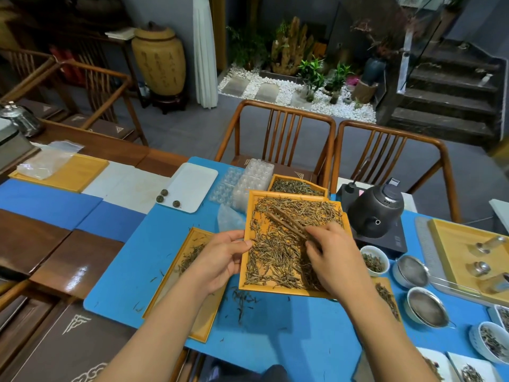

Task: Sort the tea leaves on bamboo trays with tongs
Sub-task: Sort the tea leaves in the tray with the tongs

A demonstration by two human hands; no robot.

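Head view: bamboo tray point(286, 288) of tea leaves point(278, 252) raised and tilted above blue-matted counter point(143, 257). Left hand point(220, 257) gripping tray's left rim, thumb on top. Right hand point(334, 260) pinching wooden tongs point(286, 223), tips slightly parted over leaves. Second tray point(176, 274) beneath left hand, sparsely filled. Kettle point(376, 208) behind, right.

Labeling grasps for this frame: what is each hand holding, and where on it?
Left hand grips the bamboo tray at its left rim. Right hand pinches the wooden tongs at their near end, tips over the tea leaves.
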